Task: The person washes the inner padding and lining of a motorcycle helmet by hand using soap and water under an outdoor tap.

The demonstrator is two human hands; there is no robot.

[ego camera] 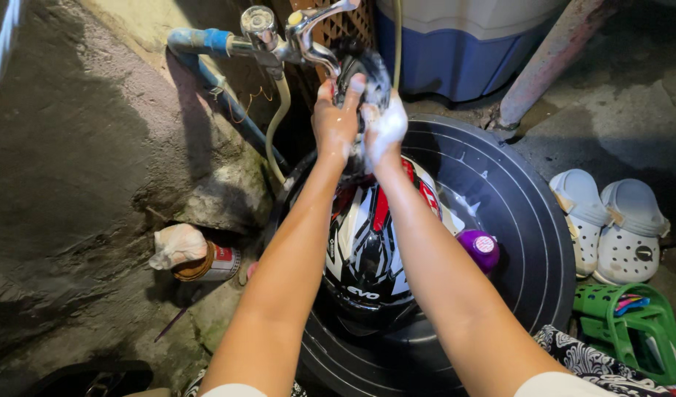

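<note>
My left hand (334, 117) and my right hand (384, 126) are raised together just under a metal tap (308, 33), both wrapped around a dark wet piece (361, 70). White soap foam covers my right hand. Below my forearms a black, white and red motorcycle helmet (364, 242) lies in a large black round basin (529, 220). A purple bottle (479, 248) rests in the basin to the right of the helmet.
A blue pipe (198, 40) and a pale hose (278, 121) run from the tap along the rough wall. A can with a cloth (195, 257) sits at left. White clogs (610, 224) and a green stool (632, 327) stand at right; a blue tub (463, 44) behind.
</note>
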